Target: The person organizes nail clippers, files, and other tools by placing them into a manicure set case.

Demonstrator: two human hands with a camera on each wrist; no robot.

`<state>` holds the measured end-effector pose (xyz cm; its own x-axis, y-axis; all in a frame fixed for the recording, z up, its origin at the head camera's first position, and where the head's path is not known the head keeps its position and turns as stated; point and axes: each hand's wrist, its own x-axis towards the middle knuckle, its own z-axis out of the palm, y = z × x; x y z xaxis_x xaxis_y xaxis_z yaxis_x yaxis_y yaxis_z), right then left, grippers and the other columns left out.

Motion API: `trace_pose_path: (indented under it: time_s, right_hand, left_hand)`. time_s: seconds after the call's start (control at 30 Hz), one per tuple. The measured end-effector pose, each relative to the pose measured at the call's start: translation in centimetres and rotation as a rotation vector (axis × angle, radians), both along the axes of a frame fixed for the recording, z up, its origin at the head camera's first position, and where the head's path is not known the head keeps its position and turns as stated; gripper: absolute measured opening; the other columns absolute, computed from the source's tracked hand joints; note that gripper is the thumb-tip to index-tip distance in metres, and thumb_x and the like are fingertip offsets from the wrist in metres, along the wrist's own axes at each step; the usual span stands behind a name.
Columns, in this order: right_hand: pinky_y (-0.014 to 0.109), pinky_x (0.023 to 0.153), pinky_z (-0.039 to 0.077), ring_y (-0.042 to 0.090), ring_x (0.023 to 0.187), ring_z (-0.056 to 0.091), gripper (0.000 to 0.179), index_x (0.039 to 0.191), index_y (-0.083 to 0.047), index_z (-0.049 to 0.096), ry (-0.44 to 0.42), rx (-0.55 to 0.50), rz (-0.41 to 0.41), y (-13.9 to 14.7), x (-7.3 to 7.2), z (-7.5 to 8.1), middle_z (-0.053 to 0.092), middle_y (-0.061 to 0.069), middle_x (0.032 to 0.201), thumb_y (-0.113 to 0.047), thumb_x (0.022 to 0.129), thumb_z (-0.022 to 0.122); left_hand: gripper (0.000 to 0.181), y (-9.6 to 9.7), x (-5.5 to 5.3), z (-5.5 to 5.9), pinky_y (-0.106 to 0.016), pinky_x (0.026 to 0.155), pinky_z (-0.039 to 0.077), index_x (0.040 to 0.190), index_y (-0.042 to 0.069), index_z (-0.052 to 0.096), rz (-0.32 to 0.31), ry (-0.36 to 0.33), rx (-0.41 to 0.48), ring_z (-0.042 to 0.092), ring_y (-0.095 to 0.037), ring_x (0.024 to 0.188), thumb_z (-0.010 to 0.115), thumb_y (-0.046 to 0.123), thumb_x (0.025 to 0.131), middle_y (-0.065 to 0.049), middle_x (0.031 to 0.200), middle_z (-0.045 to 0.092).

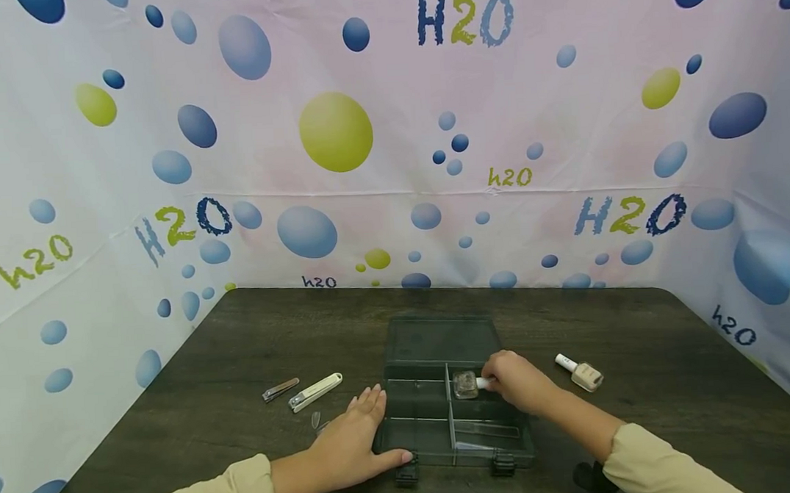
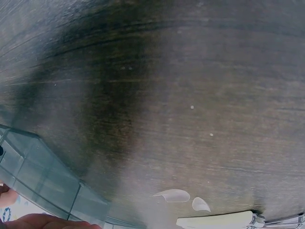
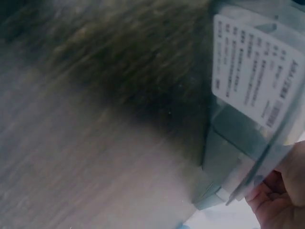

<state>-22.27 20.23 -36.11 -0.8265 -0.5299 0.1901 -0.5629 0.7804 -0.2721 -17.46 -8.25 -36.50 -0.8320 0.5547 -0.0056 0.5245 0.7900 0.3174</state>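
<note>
A dark translucent divided box (image 1: 415, 400) stands on the table with its lid (image 1: 442, 340) laid back. My left hand (image 1: 351, 447) rests against the box's left side, fingers extended and thumb by the front latch (image 1: 407, 469). Over the back right compartment, my right hand (image 1: 516, 379) pinches the white cap of a nail polish bottle (image 1: 466, 385) with clear, speckled-looking contents. The bottle lies sideways. A thin pale item (image 1: 479, 446) lies in the front right compartment. In the right wrist view, a printed label (image 3: 257, 71) shows on the box, beside the curled right fingers (image 3: 267, 200).
Left of the box lie a small nail clipper (image 1: 280, 389), a larger cream nail clipper (image 1: 315, 393) and small clear curved pieces (image 2: 175, 195). A beige nail polish bottle (image 1: 586, 376) lies to the right. Something dark (image 1: 593, 480) sits near the right sleeve. A printed curtain (image 1: 391, 166) hangs behind the table.
</note>
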Motion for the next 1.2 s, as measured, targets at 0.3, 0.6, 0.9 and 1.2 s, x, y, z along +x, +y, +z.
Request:
trace_pose_path:
  time_s: [0.3,0.6,0.9,1.2]
  right_hand:
    - [0.022,0.056,0.043,0.011,0.066,0.050,0.009,0.072,-0.008,0.069,0.111,0.051,0.038,0.1,-0.1,-0.5,0.060,-0.002,0.069,-0.004,0.079,0.068]
    - [0.022,0.064,0.051,0.018,0.076,0.058,0.011,0.087,-0.001,0.071,0.276,-0.040,0.031,1.2,0.5,-0.3,0.065,0.003,0.082,0.001,0.076,0.071]
    - [0.030,0.068,0.054,0.022,0.086,0.061,0.022,0.093,-0.001,0.070,0.403,-0.169,-0.105,2.5,1.5,-0.2,0.067,0.008,0.094,-0.004,0.073,0.075]
    - [0.043,0.071,0.053,0.034,0.094,0.061,0.038,0.104,0.004,0.066,0.456,-0.275,-0.239,4.7,2.1,-0.4,0.066,0.018,0.102,-0.004,0.069,0.078]
  left_hand:
    - [0.090,0.1,0.0,0.0,-0.050,0.107,0.033,0.136,-0.009,0.039,0.000,-0.005,-0.001,0.033,-0.038,0.135,0.056,0.061,0.082,-0.026,0.144,0.034]
    - [0.089,0.2,0.1,0.1,-0.050,0.106,0.033,0.136,-0.009,0.039,0.000,0.003,-0.003,0.033,-0.038,0.135,0.056,0.060,0.082,-0.026,0.144,0.034]
    - [0.090,0.0,0.1,0.0,-0.051,0.106,0.033,0.136,-0.009,0.038,0.007,0.000,0.000,0.033,-0.038,0.135,0.056,0.060,0.082,-0.026,0.145,0.033]
    - [0.089,0.0,0.1,-0.1,-0.050,0.106,0.034,0.136,-0.009,0.039,0.006,0.010,-0.002,0.033,-0.038,0.135,0.056,0.061,0.082,-0.026,0.144,0.034]
